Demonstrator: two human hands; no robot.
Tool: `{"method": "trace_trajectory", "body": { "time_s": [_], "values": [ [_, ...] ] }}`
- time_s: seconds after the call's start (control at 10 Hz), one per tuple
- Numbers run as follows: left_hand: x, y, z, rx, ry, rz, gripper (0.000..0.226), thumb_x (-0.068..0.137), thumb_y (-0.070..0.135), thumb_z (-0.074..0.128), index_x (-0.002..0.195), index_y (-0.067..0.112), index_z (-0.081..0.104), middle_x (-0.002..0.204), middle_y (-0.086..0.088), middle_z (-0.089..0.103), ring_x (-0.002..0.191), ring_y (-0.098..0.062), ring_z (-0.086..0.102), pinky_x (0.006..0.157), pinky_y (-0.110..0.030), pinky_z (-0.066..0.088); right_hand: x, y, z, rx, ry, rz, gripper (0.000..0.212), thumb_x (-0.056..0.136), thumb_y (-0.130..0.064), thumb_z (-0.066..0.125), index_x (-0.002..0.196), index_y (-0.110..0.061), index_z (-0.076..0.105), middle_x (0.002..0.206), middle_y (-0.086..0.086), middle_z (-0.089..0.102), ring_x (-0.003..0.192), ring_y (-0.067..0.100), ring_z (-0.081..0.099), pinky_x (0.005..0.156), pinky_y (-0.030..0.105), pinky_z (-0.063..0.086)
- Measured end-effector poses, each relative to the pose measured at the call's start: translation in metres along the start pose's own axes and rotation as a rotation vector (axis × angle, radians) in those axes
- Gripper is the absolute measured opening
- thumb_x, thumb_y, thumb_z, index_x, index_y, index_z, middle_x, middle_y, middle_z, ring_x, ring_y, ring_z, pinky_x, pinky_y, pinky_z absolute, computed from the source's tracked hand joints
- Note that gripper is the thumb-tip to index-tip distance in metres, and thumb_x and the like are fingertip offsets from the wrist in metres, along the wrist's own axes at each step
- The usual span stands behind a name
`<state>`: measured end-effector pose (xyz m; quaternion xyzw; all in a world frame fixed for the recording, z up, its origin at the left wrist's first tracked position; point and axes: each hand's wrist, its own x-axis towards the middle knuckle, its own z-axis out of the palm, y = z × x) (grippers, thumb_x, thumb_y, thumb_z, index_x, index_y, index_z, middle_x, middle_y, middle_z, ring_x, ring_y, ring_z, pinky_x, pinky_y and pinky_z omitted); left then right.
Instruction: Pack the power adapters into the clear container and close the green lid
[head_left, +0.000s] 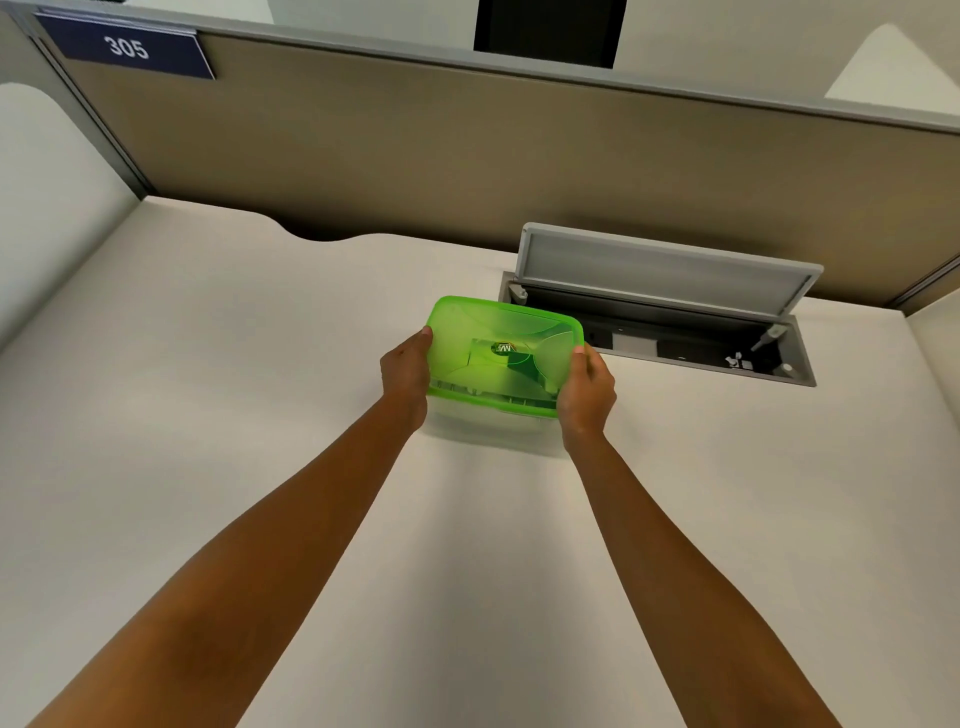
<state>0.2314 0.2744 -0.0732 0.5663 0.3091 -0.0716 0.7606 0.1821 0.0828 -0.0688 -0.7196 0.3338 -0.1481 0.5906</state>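
Observation:
A clear container (488, 421) stands on the white desk a little beyond the middle, with a translucent green lid (498, 332) lying on top of it. My left hand (408, 376) grips the left end of the lid and container. At the right end my right hand (587, 389) holds on in the same way, thumb on the lid's rim. A dark shape shows through the lid near its centre, under a small sticker; I cannot tell what it is. No power adapter lies out on the desk.
Behind and to the right of the container a grey cable hatch (670, 270) stands open over a recessed socket tray (696, 353). A tan partition wall (467, 156) with a blue sign reading 305 (127, 49) closes off the desk's far edge.

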Motion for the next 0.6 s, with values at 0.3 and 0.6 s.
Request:
{"method": "trace_trajectory", "body": {
  "time_s": [0.3, 0.6],
  "values": [
    [-0.001, 0.013, -0.008, 0.353, -0.108, 0.189, 0.036, 0.100, 0.035, 0.054, 0.122, 0.012, 0.069, 0.114, -0.008, 0.069, 0.110, -0.029, 0.062, 0.100, -0.040, 0.049, -0.001, -0.006, 0.000, -0.012, -0.020, 0.012, 0.041, 0.103, -0.033, 0.043, 0.133, -0.012, 0.060, 0.126, 0.011, 0.065, 0.101, 0.017, 0.055, 0.095, 0.036, 0.051],
    [-0.023, 0.010, -0.042, 1.000, -0.035, 0.556, 0.062, 0.104, 0.050, 0.027, 0.154, 0.013, 0.034, 0.156, -0.013, 0.041, 0.145, -0.030, 0.035, 0.117, -0.043, 0.030, -0.019, -0.013, -0.014, -0.128, 0.099, -0.132, 0.039, 0.103, -0.033, 0.041, 0.126, -0.007, 0.058, 0.126, 0.013, 0.064, 0.117, 0.030, 0.058, 0.092, 0.032, 0.045]
  ]
}}
